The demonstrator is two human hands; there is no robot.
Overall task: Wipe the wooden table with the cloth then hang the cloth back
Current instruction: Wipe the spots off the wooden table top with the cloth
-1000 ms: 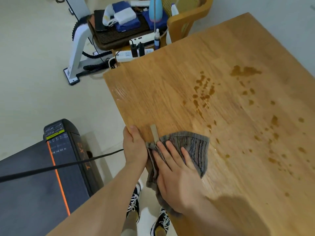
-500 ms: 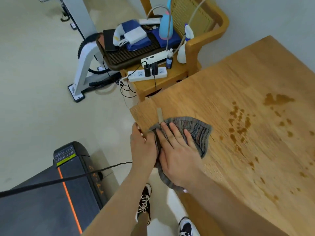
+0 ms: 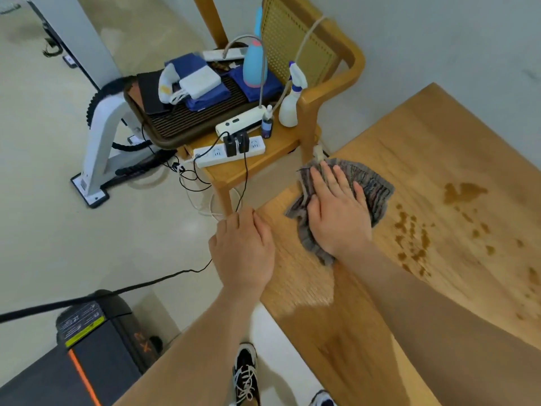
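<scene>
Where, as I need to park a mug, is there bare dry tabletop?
Bare unspotted wood lies on the far part of the table, between the cloth under the right hand and the wall, beyond the brown spill. A narrow strip lies between the left hand and the cloth. The chair seat is crowded: tray, power strip, bottles.

The cloth lies on the table near its corner, under the right hand. The left hand rests at the table's edge, left of the cloth. Spills lie right of it.
</scene>
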